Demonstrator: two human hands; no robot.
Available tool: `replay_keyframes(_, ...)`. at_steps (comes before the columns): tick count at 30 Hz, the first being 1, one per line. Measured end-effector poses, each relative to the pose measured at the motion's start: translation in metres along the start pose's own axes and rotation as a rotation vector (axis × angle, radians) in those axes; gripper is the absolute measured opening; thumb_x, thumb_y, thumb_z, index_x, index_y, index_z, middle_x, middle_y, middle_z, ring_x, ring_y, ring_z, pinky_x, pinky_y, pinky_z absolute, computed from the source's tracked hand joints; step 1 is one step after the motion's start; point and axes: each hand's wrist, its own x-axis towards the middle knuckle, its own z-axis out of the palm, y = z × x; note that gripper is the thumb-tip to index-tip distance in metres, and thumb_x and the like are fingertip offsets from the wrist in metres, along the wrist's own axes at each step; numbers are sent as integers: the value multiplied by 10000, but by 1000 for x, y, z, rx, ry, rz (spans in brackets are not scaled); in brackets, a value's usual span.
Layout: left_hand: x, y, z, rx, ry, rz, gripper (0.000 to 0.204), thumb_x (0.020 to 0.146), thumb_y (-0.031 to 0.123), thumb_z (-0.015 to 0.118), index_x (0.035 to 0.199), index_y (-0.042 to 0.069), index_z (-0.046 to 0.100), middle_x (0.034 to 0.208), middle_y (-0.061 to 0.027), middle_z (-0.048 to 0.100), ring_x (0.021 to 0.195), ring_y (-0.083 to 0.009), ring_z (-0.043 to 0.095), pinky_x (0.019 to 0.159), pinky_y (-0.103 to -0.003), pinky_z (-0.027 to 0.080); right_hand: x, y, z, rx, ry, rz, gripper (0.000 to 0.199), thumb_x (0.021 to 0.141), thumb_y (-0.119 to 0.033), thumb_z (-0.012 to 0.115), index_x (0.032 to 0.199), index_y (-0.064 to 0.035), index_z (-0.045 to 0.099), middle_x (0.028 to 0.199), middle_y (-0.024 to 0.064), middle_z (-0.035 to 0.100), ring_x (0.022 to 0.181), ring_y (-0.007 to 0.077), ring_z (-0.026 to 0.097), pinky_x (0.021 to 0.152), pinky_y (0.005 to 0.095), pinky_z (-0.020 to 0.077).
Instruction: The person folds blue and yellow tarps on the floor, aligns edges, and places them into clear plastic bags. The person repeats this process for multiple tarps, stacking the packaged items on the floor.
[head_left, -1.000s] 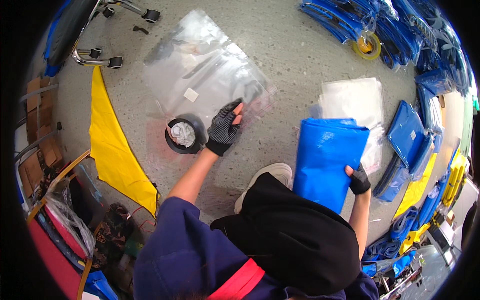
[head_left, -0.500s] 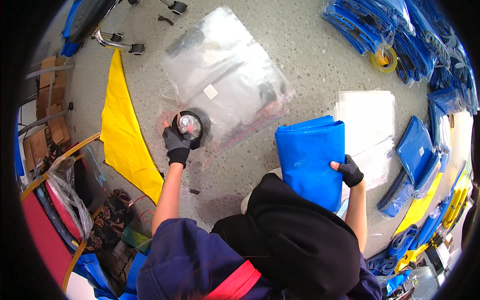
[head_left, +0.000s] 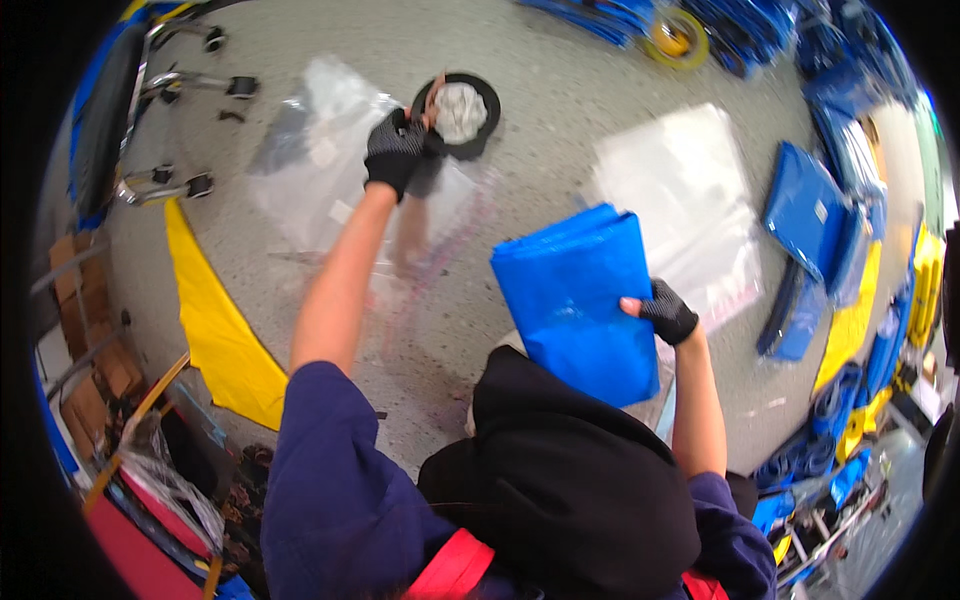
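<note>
My left hand, in a black fingerless glove, is closed on the near left rim of a round black dish. Crumpled whitish material lies inside it. The dish is at the far right corner of a loose stack of clear plastic bags on the floor. In my gloved right hand is a folded blue plastic sheet, gripped by its right edge with the thumb on top. My right fingers are partly hidden. The sheet stands tilted in front of my lap.
Another stack of clear bags lies beyond the blue sheet. Bagged blue packs and a yellow tape roll are to the right and far right. A yellow cloth and a wheeled chair base are on the left.
My left hand has carried the black dish forward and right, from the bags' near left side to their far right corner. My right hand still holds the blue sheet. The view has shifted.
</note>
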Motion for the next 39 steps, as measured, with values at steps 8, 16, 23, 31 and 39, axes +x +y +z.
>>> replay_keyframes(8, -148, -72, -156, 608, -566, 797, 623, 842, 453, 583, 1336, 107, 428, 1376, -218, 420, 1228, -432, 427, 1037, -533, 310, -5, 14, -12, 138, 29, 2, 665, 707, -306, 780, 1213, 56, 543, 1099, 163, 630, 981, 242, 612, 899, 368, 478)
replay_keyframes(16, -189, -51, -78, 704, -473, 541, 781, 831, 496, 538, 1420, 52, 280, 1431, -269, 303, 1317, -483, 259, 1083, -583, 161, -2, 24, -2, 105, 64, 2, 661, 699, -333, 778, 1189, 54, 564, 1069, 158, 644, 943, 231, 624, 874, 355, 490)
replay_keyframes(23, -177, 11, 49, 262, -50, 161, 710, 887, 328, 545, 1438, 4, 236, 1461, -291, 230, 1354, -474, 188, 1105, -549, 115, -14, 13, -18, 18, 140, -47, 694, 707, -363, 767, 1190, 81, 540, 1069, 182, 637, 940, 252, 622, 864, 367, 493)
replay_keyframes(31, -184, 8, -10, 396, -220, 553, 574, 822, 285, 649, 1311, 40, 474, 1379, -185, 440, 1282, -405, 387, 1068, -512, 273, -21, 4, -14, 61, 71, -107, 633, 683, -298, 774, 1167, 57, 572, 1053, 161, 645, 944, 238, 619, 874, 350, 483)
replay_keyframes(39, -183, -17, -7, 576, -280, 578, 546, 873, 237, 559, 1371, 69, 411, 1413, -149, 409, 1291, -396, 376, 1071, -519, 265, 27, -40, 26, -300, -171, 30, 628, 719, -353, 775, 1166, 47, 588, 1063, 137, 658, 953, 200, 621, 883, 337, 484)
